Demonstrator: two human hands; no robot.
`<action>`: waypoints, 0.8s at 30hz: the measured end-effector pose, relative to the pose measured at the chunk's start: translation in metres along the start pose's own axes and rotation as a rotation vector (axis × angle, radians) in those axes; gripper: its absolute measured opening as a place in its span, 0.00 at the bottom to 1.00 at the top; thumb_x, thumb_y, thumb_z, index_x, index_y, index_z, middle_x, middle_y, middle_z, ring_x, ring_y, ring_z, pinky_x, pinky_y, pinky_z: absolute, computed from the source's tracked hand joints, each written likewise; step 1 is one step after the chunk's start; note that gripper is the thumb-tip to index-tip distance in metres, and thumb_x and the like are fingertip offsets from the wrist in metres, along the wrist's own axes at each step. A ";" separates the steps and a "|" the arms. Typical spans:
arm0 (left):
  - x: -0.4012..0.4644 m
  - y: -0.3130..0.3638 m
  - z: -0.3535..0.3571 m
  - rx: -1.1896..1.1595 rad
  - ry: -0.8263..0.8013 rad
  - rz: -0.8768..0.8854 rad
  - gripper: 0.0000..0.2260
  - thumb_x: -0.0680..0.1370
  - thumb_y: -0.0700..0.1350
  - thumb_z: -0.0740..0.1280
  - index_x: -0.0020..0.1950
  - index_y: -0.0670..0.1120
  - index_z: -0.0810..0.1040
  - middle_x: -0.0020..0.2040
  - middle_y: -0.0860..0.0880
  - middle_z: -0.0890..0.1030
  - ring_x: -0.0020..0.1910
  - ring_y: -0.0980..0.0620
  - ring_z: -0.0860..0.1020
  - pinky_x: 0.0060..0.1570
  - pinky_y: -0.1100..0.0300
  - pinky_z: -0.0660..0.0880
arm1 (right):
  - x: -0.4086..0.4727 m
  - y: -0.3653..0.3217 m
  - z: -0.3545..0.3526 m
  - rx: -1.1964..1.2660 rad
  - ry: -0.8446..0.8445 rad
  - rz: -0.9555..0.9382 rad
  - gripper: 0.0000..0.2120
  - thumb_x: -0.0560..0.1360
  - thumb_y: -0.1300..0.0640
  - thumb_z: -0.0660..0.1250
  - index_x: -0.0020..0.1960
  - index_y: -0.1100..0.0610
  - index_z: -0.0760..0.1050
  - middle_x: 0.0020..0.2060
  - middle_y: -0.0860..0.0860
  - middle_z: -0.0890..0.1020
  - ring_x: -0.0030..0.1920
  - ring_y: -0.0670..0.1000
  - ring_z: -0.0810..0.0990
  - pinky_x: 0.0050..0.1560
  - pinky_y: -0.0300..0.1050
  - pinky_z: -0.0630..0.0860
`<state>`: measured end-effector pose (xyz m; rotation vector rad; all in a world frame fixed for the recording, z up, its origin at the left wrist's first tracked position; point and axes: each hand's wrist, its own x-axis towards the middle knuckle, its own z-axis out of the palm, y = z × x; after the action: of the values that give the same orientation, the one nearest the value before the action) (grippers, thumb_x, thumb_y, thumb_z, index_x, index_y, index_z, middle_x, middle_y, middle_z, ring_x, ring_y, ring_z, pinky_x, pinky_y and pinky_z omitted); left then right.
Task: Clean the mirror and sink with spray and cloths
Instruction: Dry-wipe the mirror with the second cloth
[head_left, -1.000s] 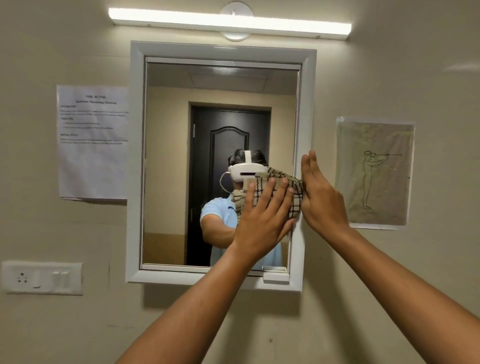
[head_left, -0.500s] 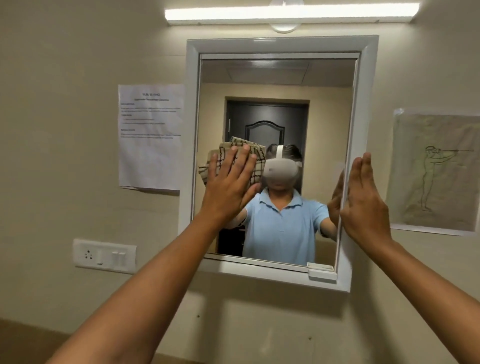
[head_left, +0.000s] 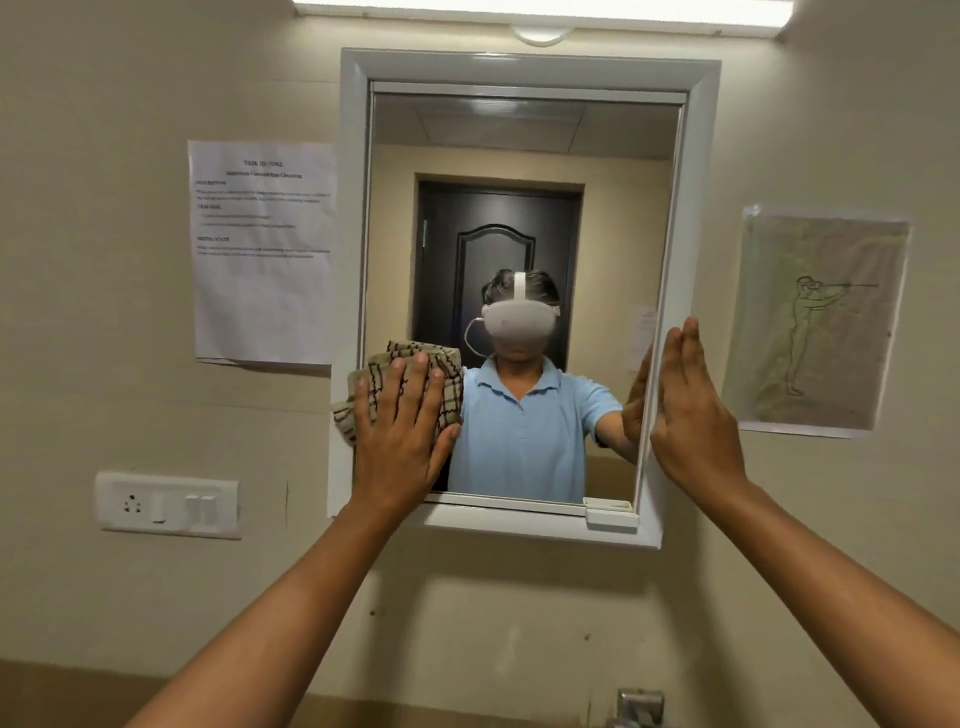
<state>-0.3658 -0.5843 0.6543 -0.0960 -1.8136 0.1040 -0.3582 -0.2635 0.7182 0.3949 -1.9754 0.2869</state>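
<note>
The left hand (head_left: 402, 441) lies flat, fingers spread, pressing a folded beige cloth with dark checked lines (head_left: 410, 374) against the lower left corner of the white-framed rectangular wall mirror (head_left: 524, 156). The cloth spills past the glass onto the left side of the frame, which suggests the wipe is meant to take in the very edge of the pane. The open palm, rather than a pinching grip, spreads pressure across the whole pad of fabric, so more glass is covered with each pass.

The right hand (head_left: 691, 410) stands edge-on with its fingers straight and pressed together, holding nothing, its palm resting against the right side of the frame. It probably braces the mirror (or simply steadies the body) while the other hand pushes.

To the left of the mirror a white printed paper sheet (head_left: 262, 249) is stuck to the beige wall, with a white switch plate (head_left: 166, 504) below it; a line drawing of a figure in a clear sleeve (head_left: 815, 317) hangs on the right. A metal tap fitting (head_left: 639, 706) just shows at the bottom edge. The sink itself and any spray bottle are out of view, so the mirror seems to be the step in hand, with the sink yet to come.
</note>
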 end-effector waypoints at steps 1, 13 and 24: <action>-0.002 0.007 -0.001 -0.018 0.004 -0.013 0.29 0.83 0.60 0.48 0.80 0.45 0.57 0.80 0.42 0.58 0.79 0.40 0.56 0.75 0.36 0.49 | -0.006 0.002 0.000 0.007 -0.019 -0.009 0.35 0.75 0.57 0.51 0.79 0.58 0.41 0.79 0.53 0.42 0.75 0.60 0.60 0.48 0.50 0.79; 0.039 0.139 -0.002 -0.097 0.004 0.180 0.29 0.83 0.59 0.53 0.80 0.46 0.56 0.81 0.44 0.54 0.79 0.42 0.54 0.74 0.35 0.53 | -0.050 0.018 0.002 0.061 -0.146 -0.040 0.47 0.73 0.68 0.64 0.78 0.52 0.34 0.78 0.48 0.37 0.77 0.50 0.52 0.59 0.42 0.72; 0.005 0.193 0.000 -0.135 -0.066 0.236 0.29 0.83 0.58 0.56 0.80 0.45 0.56 0.81 0.44 0.55 0.80 0.42 0.53 0.74 0.36 0.52 | -0.063 0.021 0.002 0.103 -0.141 -0.055 0.42 0.72 0.69 0.59 0.79 0.57 0.42 0.79 0.51 0.43 0.75 0.54 0.61 0.55 0.52 0.77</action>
<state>-0.3654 -0.3925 0.6355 -0.4070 -1.8688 0.1538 -0.3436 -0.2360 0.6599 0.5479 -2.0887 0.3349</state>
